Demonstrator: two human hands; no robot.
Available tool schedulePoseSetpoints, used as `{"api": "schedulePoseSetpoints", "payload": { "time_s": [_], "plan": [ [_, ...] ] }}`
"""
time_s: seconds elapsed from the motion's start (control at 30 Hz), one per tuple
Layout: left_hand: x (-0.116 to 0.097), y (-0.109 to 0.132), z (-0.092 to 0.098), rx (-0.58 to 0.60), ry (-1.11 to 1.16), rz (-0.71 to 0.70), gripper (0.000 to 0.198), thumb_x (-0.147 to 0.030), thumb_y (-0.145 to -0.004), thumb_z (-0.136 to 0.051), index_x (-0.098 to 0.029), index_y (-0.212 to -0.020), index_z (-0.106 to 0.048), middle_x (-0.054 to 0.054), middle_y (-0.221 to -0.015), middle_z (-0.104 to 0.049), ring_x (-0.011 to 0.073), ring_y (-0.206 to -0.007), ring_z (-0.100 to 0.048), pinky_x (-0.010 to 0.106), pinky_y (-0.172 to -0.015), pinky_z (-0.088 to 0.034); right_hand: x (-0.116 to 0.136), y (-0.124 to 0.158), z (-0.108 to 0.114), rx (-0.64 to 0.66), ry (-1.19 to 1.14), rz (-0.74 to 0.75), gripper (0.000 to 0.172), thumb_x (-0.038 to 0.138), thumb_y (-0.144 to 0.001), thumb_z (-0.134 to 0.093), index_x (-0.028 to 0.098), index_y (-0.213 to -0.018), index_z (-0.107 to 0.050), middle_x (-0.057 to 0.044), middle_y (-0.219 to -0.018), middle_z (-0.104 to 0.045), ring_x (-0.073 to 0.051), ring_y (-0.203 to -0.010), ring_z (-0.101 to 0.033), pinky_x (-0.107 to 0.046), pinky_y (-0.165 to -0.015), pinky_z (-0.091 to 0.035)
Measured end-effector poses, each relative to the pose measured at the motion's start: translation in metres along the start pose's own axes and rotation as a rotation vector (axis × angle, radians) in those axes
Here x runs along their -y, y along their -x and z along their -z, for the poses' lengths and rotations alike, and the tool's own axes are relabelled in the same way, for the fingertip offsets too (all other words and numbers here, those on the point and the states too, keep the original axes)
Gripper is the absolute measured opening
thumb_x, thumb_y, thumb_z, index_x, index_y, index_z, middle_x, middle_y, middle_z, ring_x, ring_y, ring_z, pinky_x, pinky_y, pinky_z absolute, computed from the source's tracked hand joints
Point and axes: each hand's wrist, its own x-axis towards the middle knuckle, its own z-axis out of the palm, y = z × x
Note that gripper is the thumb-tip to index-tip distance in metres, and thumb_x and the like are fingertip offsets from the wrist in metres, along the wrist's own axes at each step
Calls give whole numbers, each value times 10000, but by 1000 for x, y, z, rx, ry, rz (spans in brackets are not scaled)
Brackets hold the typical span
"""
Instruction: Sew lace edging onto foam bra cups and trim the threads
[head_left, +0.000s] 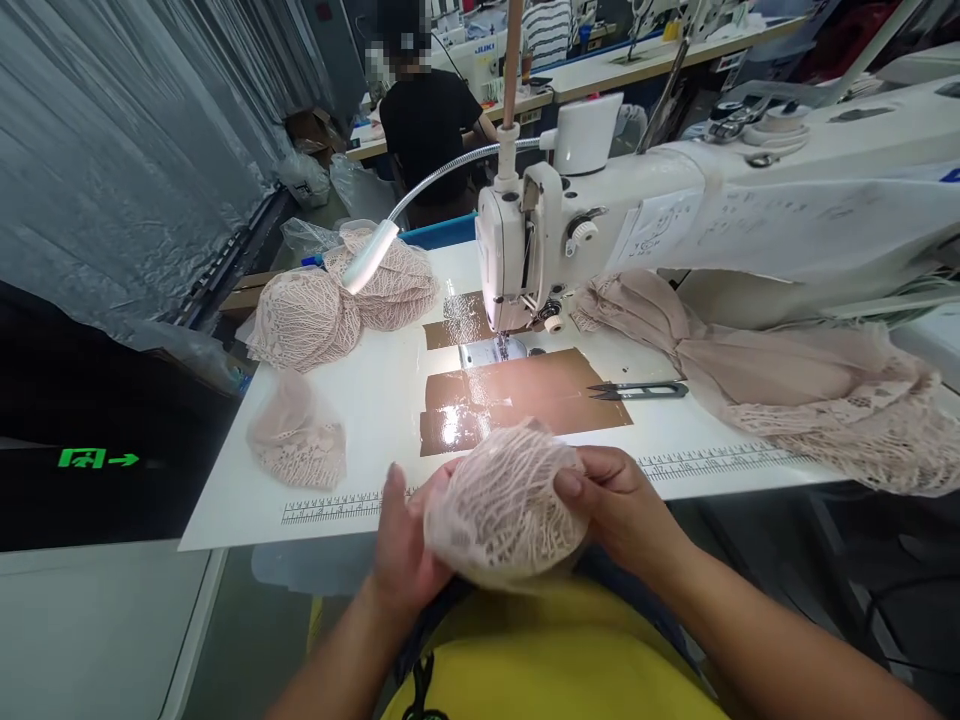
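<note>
A pale pink lace bra cup is held up in front of my body, over the table's front edge. My right hand pinches its right rim, thumb on the near side. From the left, my left hand supports it; the thumb points up, free of the lace, and the other fingers are partly hidden behind the cup. Beyond it stands the white sewing machine, its needle area lit. A single lace piece lies on the table to the left.
Stacked lace cups sit at the back left under a flexible lamp. Thread snips lie right of the brown tape. Joined lace pieces trail along the right. A person in black sits farther back.
</note>
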Motion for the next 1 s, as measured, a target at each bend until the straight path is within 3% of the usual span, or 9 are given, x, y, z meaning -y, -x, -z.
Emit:
{"api": "schedulePoseSetpoints", "payload": {
  "time_s": [0.13, 0.23, 0.37, 0.47, 0.53, 0.6, 0.7, 0.77, 1.0],
  "plan": [
    [8, 5, -9, 78, 78, -20, 737, -535, -673, -672, -183, -1290, -476, 128, -1275, -530, 311, -1209, -455, 427, -1006, -367, 1, -5, -5, -94, 130, 78, 231, 376, -759, -663, 165, -664, -664, -14, -686, -570, -149, -659, -503, -272, -623, -422],
    [15, 2, -17, -32, -27, -44, 663, -139, -657, -683, -189, -1289, -488, 97, -1185, -606, 276, -1124, -535, 392, -977, -405, -1, -9, -14, -28, 170, 12, 236, 362, -725, -695, 153, -625, -652, -19, -683, -574, -155, -671, -513, -275, -625, -428],
    [20, 0, -9, -74, -129, -64, 470, -75, -636, -667, -168, -1097, -644, 70, -945, -691, 226, -925, -626, 327, -842, -482, 1, -15, -15, -189, -99, -57, 278, 387, -647, -756, 156, -590, -615, 12, -572, -547, -113, -555, -477, -250, -546, -410],
    [10, 13, 11, 145, -275, 4, 90, -233, -716, -682, -147, -698, -702, 47, -616, -655, 149, -603, -616, 248, -615, -491, 11, -18, -6, -275, -164, 15, 294, 364, -611, -785, 163, -554, -578, 24, -558, -543, -100, -545, -474, -244, -564, -419],
    [-8, 25, 23, 447, -400, 152, 273, -339, -735, -669, -139, -550, -649, 64, -525, -615, 138, -476, -565, 243, -494, -453, 17, -18, -1, -216, -91, -3, 278, 345, -621, -782, 166, -582, -573, 23, -584, -556, -102, -554, -488, -238, -557, -414],
    [-30, 35, 28, 552, -512, 56, 256, -375, -761, -637, -146, -653, -674, 100, -630, -655, 163, -550, -595, 262, -533, -470, 22, -17, -1, -67, 39, -60, 244, 329, -649, -765, 163, -639, -586, 21, -616, -563, -103, -568, -497, -230, -548, -402],
    [-55, 35, 19, 201, -776, -360, 408, -349, -676, -736, -225, -1050, -629, 89, -1051, -630, 234, -992, -570, 326, -865, -447, 22, -15, -10, 176, 230, -83, 175, 306, -726, -705, 159, -734, -610, 31, -635, -544, -84, -557, -463, -209, -526, -369],
    [-58, 26, 10, 54, -1018, -382, 660, -323, -605, -801, -248, -1202, -530, 82, -1214, -544, 263, -1144, -472, 355, -982, -365, 19, -14, -17, 266, 329, -47, 145, 297, -770, -662, 159, -778, -619, 33, -647, -543, -78, -557, -448, -204, -523, -358],
    [-40, 6, 4, 94, -1065, -214, 218, -304, -804, -617, -160, -964, -581, 16, -822, -567, 119, -703, -495, 224, -639, -415, 15, -18, -25, 181, 529, 222, 173, 255, -823, -587, 156, -681, -602, -21, -792, -613, -122, -699, -553, -237, -635, -417]
  ]
}}
